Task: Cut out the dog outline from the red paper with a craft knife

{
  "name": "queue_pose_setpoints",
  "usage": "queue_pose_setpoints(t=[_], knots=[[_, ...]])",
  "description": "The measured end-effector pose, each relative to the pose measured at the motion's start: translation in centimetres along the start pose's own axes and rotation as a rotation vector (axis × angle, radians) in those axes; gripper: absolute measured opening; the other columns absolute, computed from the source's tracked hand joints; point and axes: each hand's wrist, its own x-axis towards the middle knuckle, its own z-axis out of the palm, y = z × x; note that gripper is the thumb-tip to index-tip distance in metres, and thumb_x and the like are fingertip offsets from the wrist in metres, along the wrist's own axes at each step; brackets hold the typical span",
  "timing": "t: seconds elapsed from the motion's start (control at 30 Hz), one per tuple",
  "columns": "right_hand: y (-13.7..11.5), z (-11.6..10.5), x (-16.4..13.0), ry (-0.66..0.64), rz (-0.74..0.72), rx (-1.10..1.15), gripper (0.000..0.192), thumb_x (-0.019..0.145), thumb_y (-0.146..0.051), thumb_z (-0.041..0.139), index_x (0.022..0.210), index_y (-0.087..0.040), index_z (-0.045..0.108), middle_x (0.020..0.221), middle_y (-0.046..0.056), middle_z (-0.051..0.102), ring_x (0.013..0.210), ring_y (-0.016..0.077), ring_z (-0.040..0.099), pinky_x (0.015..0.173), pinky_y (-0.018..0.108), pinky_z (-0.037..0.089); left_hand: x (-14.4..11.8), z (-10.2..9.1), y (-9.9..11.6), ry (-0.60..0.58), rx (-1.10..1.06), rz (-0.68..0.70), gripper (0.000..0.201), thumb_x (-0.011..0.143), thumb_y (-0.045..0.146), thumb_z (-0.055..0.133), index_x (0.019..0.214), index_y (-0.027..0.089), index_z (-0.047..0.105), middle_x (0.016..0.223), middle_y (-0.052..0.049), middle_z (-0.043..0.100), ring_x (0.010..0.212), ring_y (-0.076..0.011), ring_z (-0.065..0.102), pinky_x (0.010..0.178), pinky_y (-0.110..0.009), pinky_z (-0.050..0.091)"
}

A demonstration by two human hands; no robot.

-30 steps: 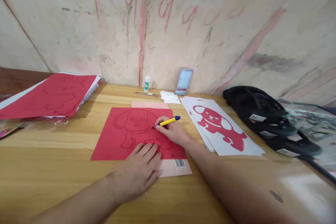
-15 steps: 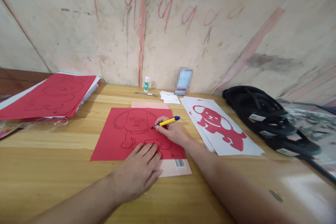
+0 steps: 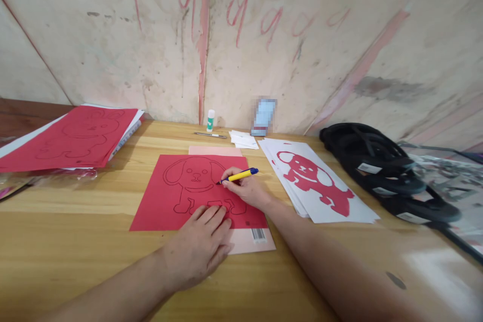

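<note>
A red paper sheet with a dog outline in thin black lines lies on a pale pink booklet with a barcode. My right hand grips a yellow pen-like tool with blue ends, its dark tip at the dog's neck, beside the ear. Whether that tip is a nib or a blade is too small to tell. My left hand lies flat over the lower part of the red sheet, fingers stretched toward the dog's legs, its edge on the booklet.
On the right, a red dog cut-out lies on white sheets, beside black straps. Red sheets with an animal outline are stacked left. Along the wall are a glue stick, a slim pen, white paper slips and a phone.
The tool's tip has shifted very slightly to the left with my right hand. My left hand and the red sheet stay in place.
</note>
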Motion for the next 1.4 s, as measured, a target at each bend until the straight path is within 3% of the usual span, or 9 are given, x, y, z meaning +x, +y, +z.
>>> queue_pose_setpoints(t=[0.47, 0.77, 1.1, 1.4], knots=[[0.0, 0.0, 0.0, -0.003, -0.001, -0.040, 0.013, 0.083, -0.032, 0.055, 0.088, -0.021, 0.059, 0.087, 0.001, 0.062, 0.081, 0.0154, 0.056, 0.077, 0.028, 0.043, -0.3, 0.9, -0.4, 0.003, -0.007, -0.007, 0.042, 0.098, 0.038, 0.034, 0.129, 0.015, 0.052, 0.135, -0.012, 0.054, 0.122, -0.0277, 0.048, 0.103, -0.046, 0.036], [-0.1, 0.0, 0.0, -0.005, 0.002, -0.029, 0.012, 0.083, -0.031, 0.055, 0.088, -0.021, 0.059, 0.086, 0.000, 0.061, 0.083, 0.0151, 0.056, 0.079, 0.028, 0.043, -0.2, 0.3, -0.3, -0.002, -0.041, -0.013, 0.041, 0.098, 0.036, 0.036, 0.128, 0.015, 0.053, 0.133, -0.012, 0.056, 0.121, -0.0275, 0.049, 0.103, -0.046, 0.038], [-0.7, -0.2, 0.0, -0.015, 0.034, -0.054, 0.013, 0.082, -0.032, 0.055, 0.088, -0.021, 0.059, 0.084, 0.000, 0.061, 0.080, 0.0144, 0.055, 0.078, 0.028, 0.043, 0.0, 0.1, -3.7, 0.050, 0.034, -0.266, 0.042, 0.097, 0.034, 0.035, 0.126, 0.012, 0.056, 0.131, -0.015, 0.057, 0.120, -0.0298, 0.050, 0.099, -0.050, 0.042], [-0.8, -0.1, 0.1, -0.004, 0.030, -0.052, 0.011, 0.082, -0.030, 0.055, 0.086, -0.020, 0.059, 0.083, 0.000, 0.061, 0.078, 0.0146, 0.055, 0.075, 0.028, 0.043, -0.1, 0.6, -3.8, 0.046, 0.062, -0.255, 0.040, 0.096, 0.033, 0.038, 0.124, 0.011, 0.057, 0.131, -0.015, 0.056, 0.119, -0.0293, 0.049, 0.100, -0.049, 0.039]])
